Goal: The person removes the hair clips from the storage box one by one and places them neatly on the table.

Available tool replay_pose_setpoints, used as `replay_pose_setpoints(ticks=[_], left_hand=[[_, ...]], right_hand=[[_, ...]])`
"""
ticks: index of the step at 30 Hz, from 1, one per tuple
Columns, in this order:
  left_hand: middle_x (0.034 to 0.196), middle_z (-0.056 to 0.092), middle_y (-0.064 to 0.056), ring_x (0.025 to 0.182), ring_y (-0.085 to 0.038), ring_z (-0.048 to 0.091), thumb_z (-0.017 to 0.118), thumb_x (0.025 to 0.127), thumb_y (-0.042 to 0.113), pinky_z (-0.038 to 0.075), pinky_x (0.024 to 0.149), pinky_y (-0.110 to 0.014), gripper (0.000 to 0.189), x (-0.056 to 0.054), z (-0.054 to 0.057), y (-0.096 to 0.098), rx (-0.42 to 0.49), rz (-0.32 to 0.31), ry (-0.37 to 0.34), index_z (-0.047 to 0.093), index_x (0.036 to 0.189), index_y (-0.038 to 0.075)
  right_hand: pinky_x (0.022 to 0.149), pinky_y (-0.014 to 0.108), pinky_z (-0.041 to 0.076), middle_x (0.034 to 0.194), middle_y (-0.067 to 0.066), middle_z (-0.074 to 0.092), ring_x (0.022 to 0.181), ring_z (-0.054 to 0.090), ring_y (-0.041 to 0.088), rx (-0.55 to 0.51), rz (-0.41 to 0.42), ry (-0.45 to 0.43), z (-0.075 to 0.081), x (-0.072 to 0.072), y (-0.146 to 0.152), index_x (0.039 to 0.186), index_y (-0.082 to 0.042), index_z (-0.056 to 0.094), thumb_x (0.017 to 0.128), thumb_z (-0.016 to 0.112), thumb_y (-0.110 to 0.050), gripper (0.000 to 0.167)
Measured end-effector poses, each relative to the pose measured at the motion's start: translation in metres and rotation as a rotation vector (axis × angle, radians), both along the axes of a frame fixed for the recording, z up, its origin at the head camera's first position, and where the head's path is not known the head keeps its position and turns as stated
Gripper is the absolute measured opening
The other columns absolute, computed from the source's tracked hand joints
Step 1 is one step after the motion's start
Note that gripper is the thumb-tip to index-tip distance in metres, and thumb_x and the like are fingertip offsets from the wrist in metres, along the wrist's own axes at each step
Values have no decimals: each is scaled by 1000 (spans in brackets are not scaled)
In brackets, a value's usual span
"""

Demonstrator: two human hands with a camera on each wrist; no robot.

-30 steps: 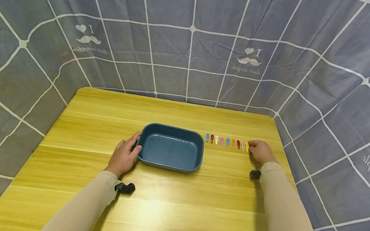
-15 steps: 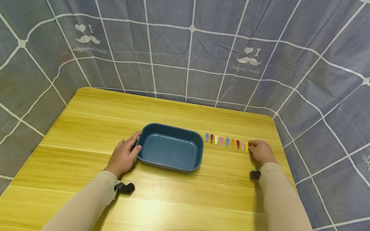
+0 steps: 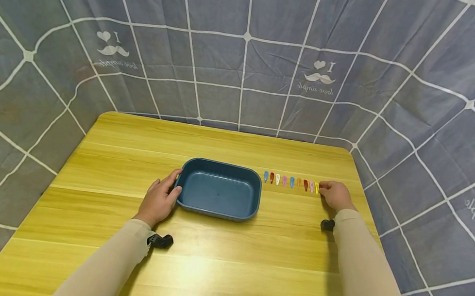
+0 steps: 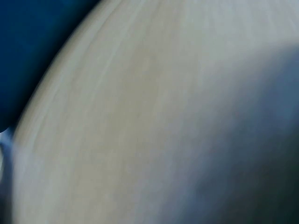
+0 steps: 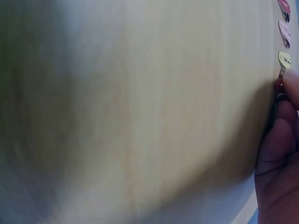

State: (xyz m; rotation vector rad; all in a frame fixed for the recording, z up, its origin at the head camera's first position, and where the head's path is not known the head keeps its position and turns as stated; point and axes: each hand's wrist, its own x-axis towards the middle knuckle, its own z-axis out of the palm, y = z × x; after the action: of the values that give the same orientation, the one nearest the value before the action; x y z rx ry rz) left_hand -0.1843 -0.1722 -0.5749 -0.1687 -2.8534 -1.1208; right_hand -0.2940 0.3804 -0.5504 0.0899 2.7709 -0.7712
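A dark blue-green plastic basin (image 3: 219,192) sits mid-table. My left hand (image 3: 158,202) rests against its left end, with fairly straight fingers and the thumb touching the rim. To the basin's right runs a row of small snap hair clips (image 3: 284,180) in several colours. At the row's right end lies a yellow hair clip (image 3: 316,188), and my right hand (image 3: 335,195) is right beside it. In the right wrist view, the thumb and fingers of that hand pinch a small reddish thing with a metallic glint, apparently a hair clip (image 5: 279,86), mostly hidden, close to the yellow clip.
The wooden table (image 3: 224,263) has a grey-blue curtain (image 3: 246,71) with white lines round its back and sides. A blurred dark blue edge of the basin fills the left wrist view's upper left corner.
Almost nothing differs. The right hand makes only a tiny shift by the yellow clip; the left hand, basin and clips stay in place.
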Motion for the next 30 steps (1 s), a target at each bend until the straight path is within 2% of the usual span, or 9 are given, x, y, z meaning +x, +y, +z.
replay_pose_setpoints(ticks=[13, 20, 24, 30], left_hand=[[166, 44, -13, 150, -39, 47, 44, 112, 32, 13, 132, -61, 55, 0, 1, 1, -4, -5, 0, 35, 165, 20], [167, 43, -13, 150, -41, 47, 43, 112, 32, 13, 132, -62, 55, 1, 2, 1, -2, -3, -1, 35, 165, 21], [165, 45, -14, 147, -42, 50, 45, 112, 30, 15, 131, -63, 54, 1, 2, 1, -4, 6, 16, 36, 165, 21], [165, 46, -14, 147, -42, 50, 46, 111, 29, 15, 131, -62, 55, 1, 2, 0, -4, 4, 12, 36, 165, 21]], right_hand=[[115, 61, 45, 141, 27, 64, 132, 58, 49, 34, 5, 46, -2, 1, 1, 141, 6, 62, 107, 56, -17, 41], [114, 62, 45, 144, 29, 61, 134, 56, 50, -30, -22, 37, -5, 4, 8, 148, 4, 56, 110, 51, -20, 45], [116, 63, 43, 144, 29, 62, 135, 54, 51, -44, -23, 36, -4, 5, 9, 145, 3, 60, 110, 52, -20, 43], [113, 63, 46, 141, 29, 63, 131, 57, 51, -41, -18, 25, -3, 7, 8, 143, 3, 61, 109, 53, -20, 42]])
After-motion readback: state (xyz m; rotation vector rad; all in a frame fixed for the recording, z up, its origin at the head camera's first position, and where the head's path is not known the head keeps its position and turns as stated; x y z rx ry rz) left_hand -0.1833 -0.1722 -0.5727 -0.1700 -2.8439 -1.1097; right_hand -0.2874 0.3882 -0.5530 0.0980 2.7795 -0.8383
